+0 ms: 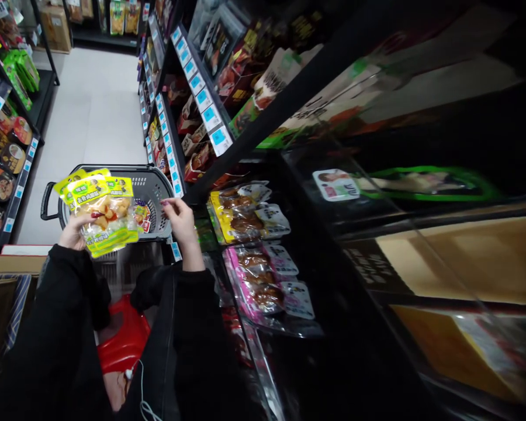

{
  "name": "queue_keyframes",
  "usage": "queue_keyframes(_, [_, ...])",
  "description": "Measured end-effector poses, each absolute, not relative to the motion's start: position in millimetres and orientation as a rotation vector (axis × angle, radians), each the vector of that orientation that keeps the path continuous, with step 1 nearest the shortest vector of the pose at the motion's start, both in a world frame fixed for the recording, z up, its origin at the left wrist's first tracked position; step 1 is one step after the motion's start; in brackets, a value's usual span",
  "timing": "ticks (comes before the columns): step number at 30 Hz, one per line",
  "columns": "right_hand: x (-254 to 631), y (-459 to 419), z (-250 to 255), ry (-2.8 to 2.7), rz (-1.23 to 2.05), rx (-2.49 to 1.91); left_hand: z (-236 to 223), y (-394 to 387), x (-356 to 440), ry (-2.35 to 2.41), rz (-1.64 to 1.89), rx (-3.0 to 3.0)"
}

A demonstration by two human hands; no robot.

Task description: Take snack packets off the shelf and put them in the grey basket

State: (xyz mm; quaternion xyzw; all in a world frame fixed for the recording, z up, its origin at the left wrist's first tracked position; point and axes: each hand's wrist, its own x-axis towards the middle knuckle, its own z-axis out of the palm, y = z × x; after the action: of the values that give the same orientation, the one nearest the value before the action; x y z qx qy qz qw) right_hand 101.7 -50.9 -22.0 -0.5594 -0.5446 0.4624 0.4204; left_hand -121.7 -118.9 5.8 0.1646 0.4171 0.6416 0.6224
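Observation:
My left hand [73, 231] grips a fanned stack of yellow-and-green snack packets [103, 213]. Pale food pieces show through their clear windows, and my thumb lies over the front one. Beneath the packets is a grey shopping basket [155, 178] with a black handle, and another small colourful packet [141, 215] lies inside it. My right hand [180, 221] hovers at the basket's right side, its fingers loosely bent and slightly apart, with nothing visible in them. The stack hides part of the basket.
Close on my right, a black shelf holds yellow packs [241, 219] and pink packs [263, 280] of brown food. A red stool [125, 336] is below me, near a white cable [144, 397]. Cardboard boxes [13, 266] stand at left. Stocked shelves line the aisle floor [96, 105].

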Motion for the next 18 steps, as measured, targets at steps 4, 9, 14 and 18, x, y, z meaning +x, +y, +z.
queue_keyframes(4, [77, -70, -18, -1.291, 1.426, -1.104, 1, -119, -108, 0.952, 1.378, 0.422])
queue_keyframes(9, [64, -76, -20, -1.104, 1.49, -1.144, -2, -121, -104, 0.979, 1.318, 0.446])
queue_keyframes(14, [64, -77, -20, -1.133, 1.508, -1.095, 0, -121, -105, 0.988, 1.328, 0.436])
queue_keyframes(18, [68, -73, -20, -0.982, 1.458, -1.145, 4, -120, -106, 1.001, 1.322, 0.392])
